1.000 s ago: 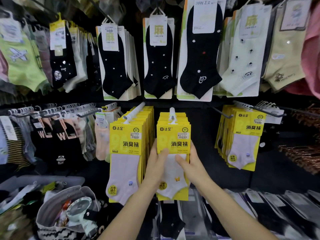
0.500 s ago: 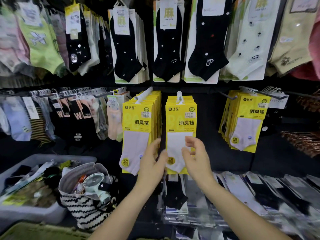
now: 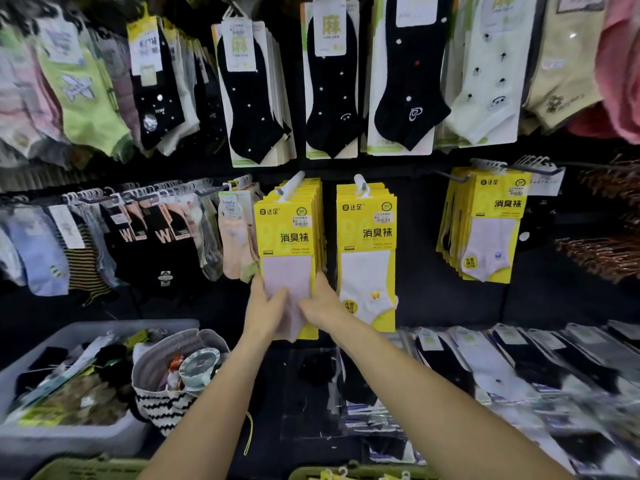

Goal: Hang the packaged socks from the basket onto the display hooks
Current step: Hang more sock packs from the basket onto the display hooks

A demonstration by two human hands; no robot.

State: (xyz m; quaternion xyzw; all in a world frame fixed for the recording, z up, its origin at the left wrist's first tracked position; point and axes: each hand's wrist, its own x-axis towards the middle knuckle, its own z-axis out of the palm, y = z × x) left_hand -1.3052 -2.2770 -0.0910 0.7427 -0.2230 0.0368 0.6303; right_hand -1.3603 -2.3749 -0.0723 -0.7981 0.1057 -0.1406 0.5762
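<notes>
The left hand [image 3: 265,315] and right hand [image 3: 320,306] hide the toe of the yellow-carded pink sock pack [image 3: 287,244], while the bottom edge cuts off the green plastic basket [image 3: 79,469].

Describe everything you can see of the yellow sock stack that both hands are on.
The yellow sock stack hangs roughly upright from a white display hook, many card packs deep. Its front pack has a yellow header with black print and a pale pink ankle sock below. The left hand and right hand hold its lower part from either side, thumbs on the front.
</notes>
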